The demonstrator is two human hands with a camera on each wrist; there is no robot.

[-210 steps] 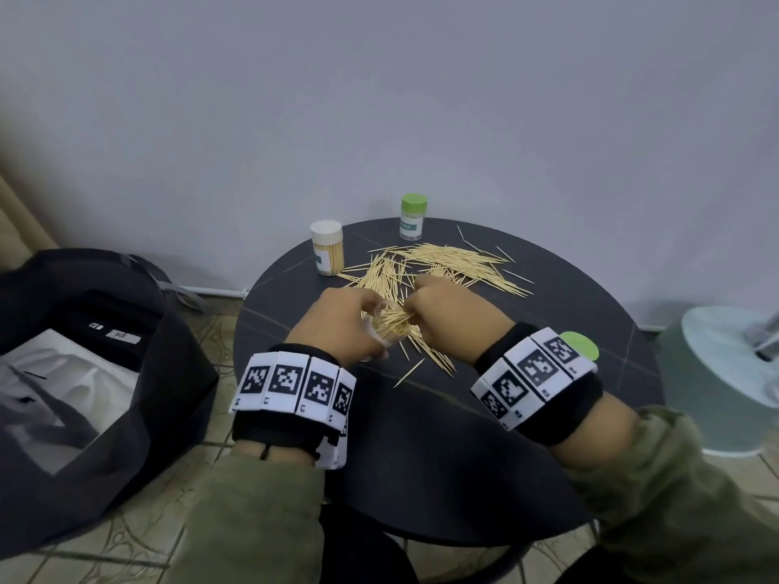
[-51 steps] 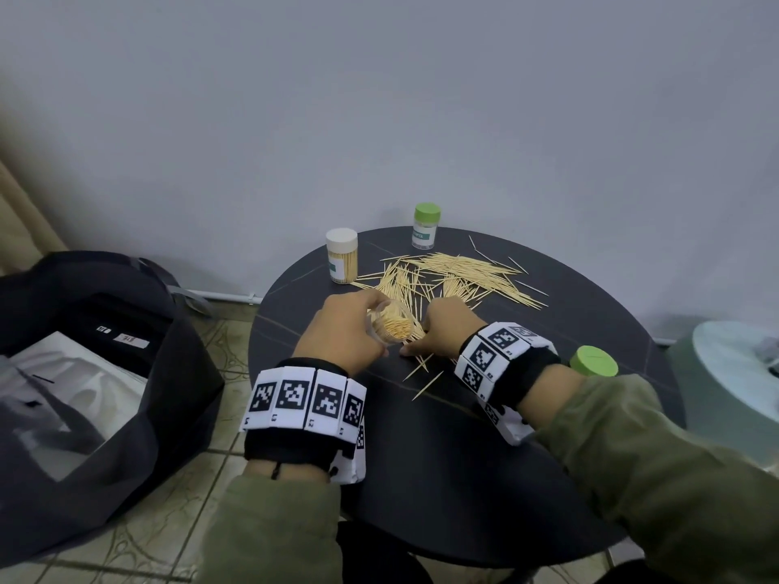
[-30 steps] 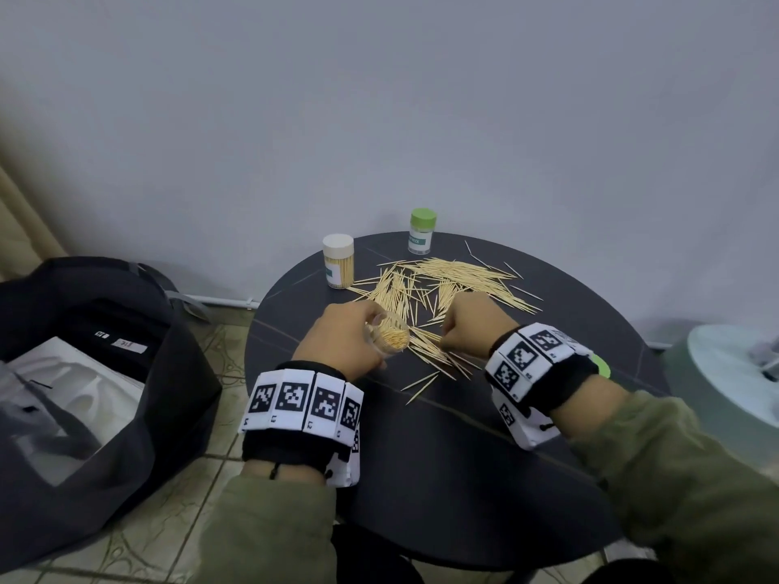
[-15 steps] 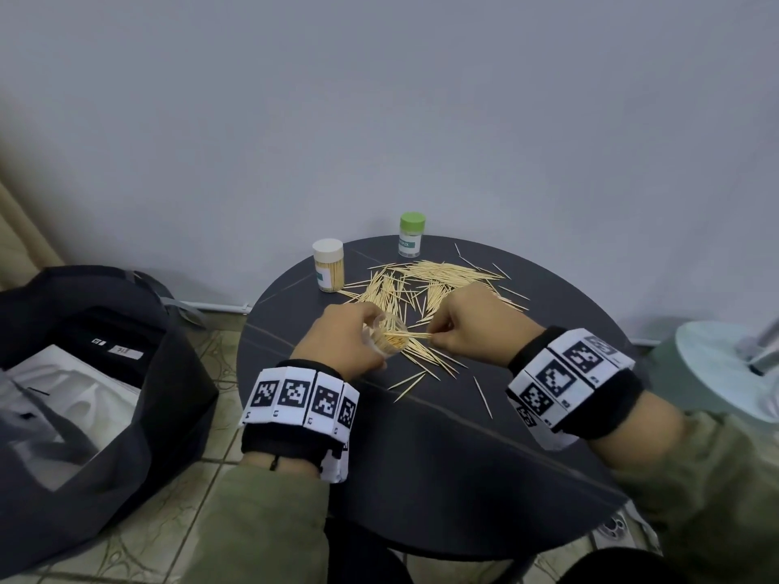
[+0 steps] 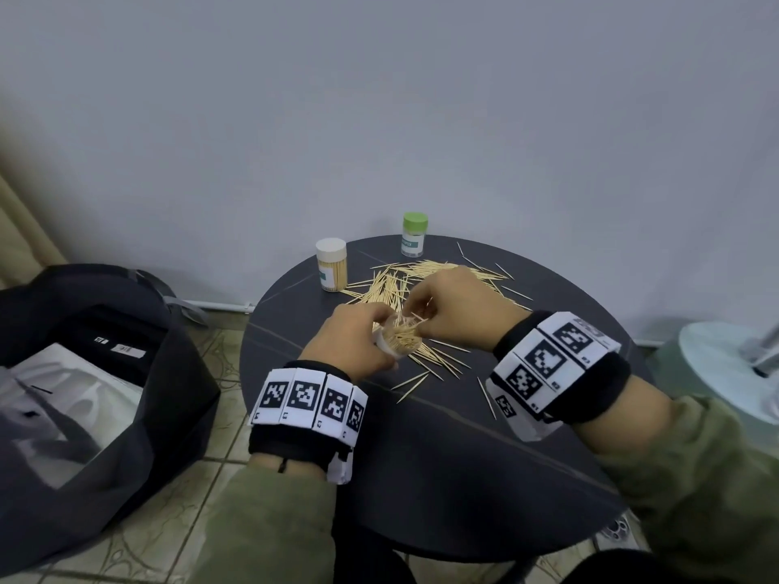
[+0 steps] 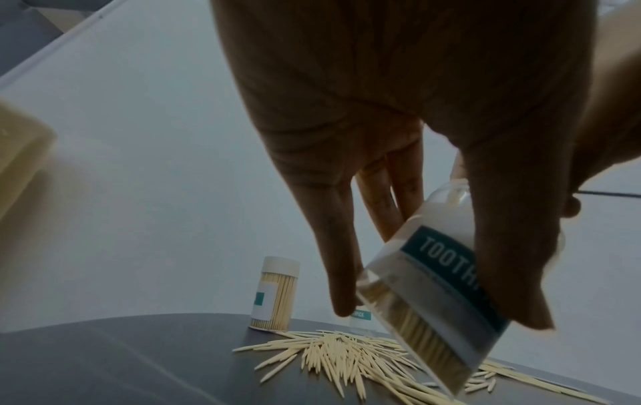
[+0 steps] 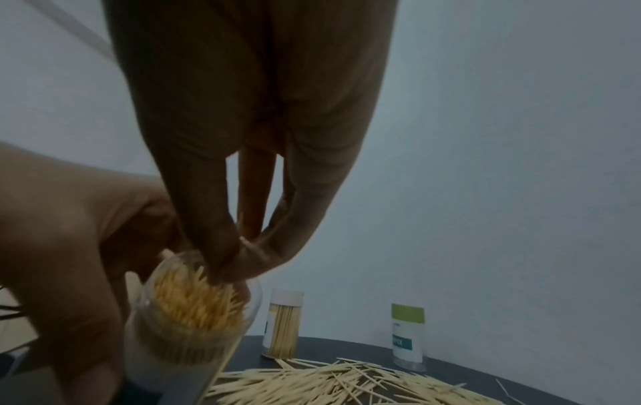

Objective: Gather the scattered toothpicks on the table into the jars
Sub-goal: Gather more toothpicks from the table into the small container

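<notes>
My left hand [image 5: 358, 339] grips a clear, uncapped toothpick jar [image 5: 398, 345], tilted above the round black table [image 5: 463, 478]. In the left wrist view the fingers wrap the labelled jar [image 6: 437, 296]. It is packed with toothpicks. My right hand [image 5: 442, 314] pinches a few toothpicks right at the jar's mouth [image 7: 187, 315], thumb and forefinger tips [image 7: 229, 263] pressed together. A pile of scattered toothpicks [image 5: 404, 284] lies just behind both hands.
A white-capped full jar [image 5: 331, 265] and a green-capped jar [image 5: 414, 238] stand at the table's far edge by the wall. Several loose toothpicks [image 5: 413, 383] lie nearer me. A black bag [image 5: 105, 373] sits on the floor at left, a pale round base [image 5: 729, 364] at right.
My right hand left the pile with a pinch of toothpicks and came over to the jar's mouth. The left hand kept hold of the jar and lifted it slightly.
</notes>
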